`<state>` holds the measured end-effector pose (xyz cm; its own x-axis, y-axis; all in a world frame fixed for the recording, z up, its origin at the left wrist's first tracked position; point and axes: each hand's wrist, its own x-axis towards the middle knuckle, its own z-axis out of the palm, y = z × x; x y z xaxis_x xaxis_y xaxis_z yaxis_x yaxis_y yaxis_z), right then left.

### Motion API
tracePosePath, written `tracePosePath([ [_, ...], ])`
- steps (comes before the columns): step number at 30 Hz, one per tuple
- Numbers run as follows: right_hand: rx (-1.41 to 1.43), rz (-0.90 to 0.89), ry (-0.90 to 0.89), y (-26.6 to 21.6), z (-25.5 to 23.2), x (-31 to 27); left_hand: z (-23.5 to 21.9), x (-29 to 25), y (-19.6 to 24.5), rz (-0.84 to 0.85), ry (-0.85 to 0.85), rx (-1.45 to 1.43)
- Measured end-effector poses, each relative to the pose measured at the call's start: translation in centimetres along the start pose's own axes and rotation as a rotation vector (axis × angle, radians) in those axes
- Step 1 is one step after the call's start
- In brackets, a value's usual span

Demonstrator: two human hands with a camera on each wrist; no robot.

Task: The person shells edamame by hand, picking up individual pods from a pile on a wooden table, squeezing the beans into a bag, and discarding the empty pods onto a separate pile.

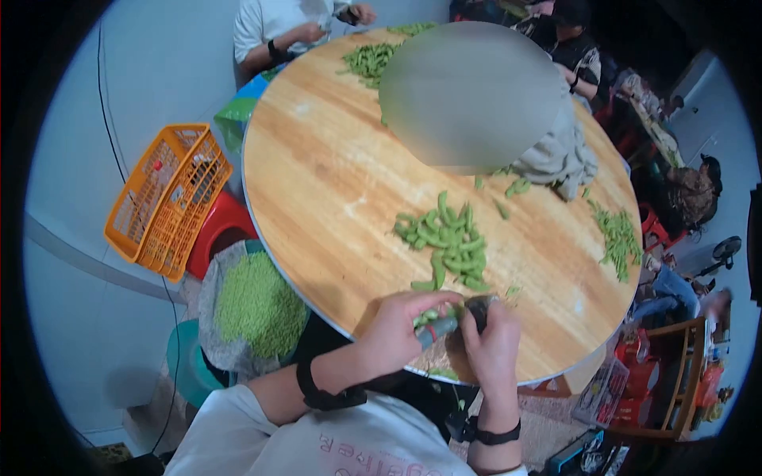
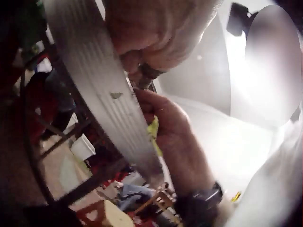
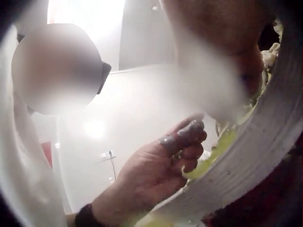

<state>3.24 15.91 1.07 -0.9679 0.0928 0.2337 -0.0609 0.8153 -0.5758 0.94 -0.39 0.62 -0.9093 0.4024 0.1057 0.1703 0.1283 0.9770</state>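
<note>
At the near edge of the round wooden table (image 1: 317, 174), the left hand (image 1: 393, 333) curls round several green pods (image 1: 427, 319), with grey tape wrapped on a finger. Beside it, the right hand (image 1: 494, 341) has its thumb and fingers bent together at the left hand's fingertips; a dark covering shows on a digit, and what it pinches is too small to tell. A heap of green pods (image 1: 448, 238) lies just beyond both hands. In the right wrist view the left hand (image 3: 151, 175) shows curled fingers with grey tape; in the left wrist view the right hand (image 2: 173, 127) is beside the table rim (image 2: 104, 80).
A container of shelled green beans (image 1: 258, 305) stands left of the table, near an orange basket (image 1: 171, 202) on a red stool (image 1: 218, 226). More pods (image 1: 615, 238) and a grey cloth (image 1: 559, 159) lie on the table. Other people sit across it.
</note>
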Motion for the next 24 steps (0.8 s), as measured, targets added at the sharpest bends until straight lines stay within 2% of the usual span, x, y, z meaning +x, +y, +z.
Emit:
tracePosePath([
  [1, 0.219, 0.026, 0.005, 0.6, 0.0, 0.0, -0.1, 0.2, 0.7, 0.158, 0.021, 0.241],
  [2, 0.218, 0.011, 0.017, 0.9, -0.3, -0.1, 0.1, 0.2, 0.9, 0.256, -0.001, 0.262],
  [4, 0.755, 0.315, -0.112, 0.5, -1.1, -0.1, 0.5, 0.2, 1.1, 0.396, -0.021, 0.327],
  [6, 0.869, 0.364, -0.166, -0.3, -1.9, -0.1, 0.7, 0.2, 0.8, 0.414, -0.013, 0.323],
  [8, 1.098, 0.485, -0.224, -0.6, -1.9, -0.4, 0.7, 0.5, 0.7, 0.426, -0.011, 0.319],
  [9, 1.068, 0.492, -0.273, -0.4, -2.0, -0.4, 0.6, 0.7, 0.7, 0.363, 0.005, 0.3],
  [11, 1.097, 0.503, -0.231, -0.8, -2.0, -0.6, 0.5, 1.0, 0.7, 0.301, 0.022, 0.284],
  [13, 1.127, 0.515, -0.187, -1.2, -2.0, -0.8, 0.5, 1.2, 0.5, 0.027, 0.067, -0.099],
  [14, 1.092, 0.517, -0.258, -1.4, -2.1, -1.0, 0.5, 1.3, 0.3, 0.026, 0.067, -0.096],
  [16, 1.058, 0.519, -0.327, -1.4, -1.7, -1.4, 0.5, 1.4, 0.0, -0.128, 0.053, -0.425],
  [19, 1.2, 0.417, -0.501, -1.0, -1.5, -1.6, 0.7, 1.2, 0.2, -0.104, 0.067, -0.432],
  [22, 1.342, 0.46, -0.539, -1.0, -1.6, -1.7, 1.1, 1.1, -0.2, -0.119, 0.115, -0.437],
  [24, 1.325, 0.512, -0.531, -1.1, -1.5, -1.6, 1.3, 0.8, -0.2, -0.108, 0.132, -0.389],
])
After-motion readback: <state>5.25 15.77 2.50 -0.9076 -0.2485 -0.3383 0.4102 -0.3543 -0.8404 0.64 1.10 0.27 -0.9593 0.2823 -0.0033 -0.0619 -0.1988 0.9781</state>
